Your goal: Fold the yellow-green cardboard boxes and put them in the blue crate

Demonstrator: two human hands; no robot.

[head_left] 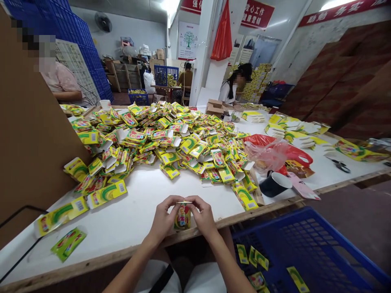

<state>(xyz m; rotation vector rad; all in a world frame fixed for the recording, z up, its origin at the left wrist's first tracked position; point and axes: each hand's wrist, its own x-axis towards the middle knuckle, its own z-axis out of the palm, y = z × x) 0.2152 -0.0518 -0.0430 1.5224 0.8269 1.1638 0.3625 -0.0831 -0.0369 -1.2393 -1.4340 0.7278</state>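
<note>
A small yellow and green printed carton [182,217] stands upright near the table's front edge, its white top flap [185,202] towards me. My left hand [166,213] grips it from the left, thumb and fingers at the top edge. From the right, my right hand [200,211] pinches the same top edge. Just beyond the hands lies a wide heap of similar small cartons [159,134], several with white end flaps sticking out. Single cartons [106,194] lie to the left, and another carton [244,196] lies to the right by the edge.
A dark mug [275,185] lies tilted beside a pink phone-like object [302,186] and a red plastic bag [293,154]. Scissors [340,166] are farther right. Below stands a blue crate [330,244] holding several cartons. Brown cardboard [36,122] rises at left. Other people sit beyond.
</note>
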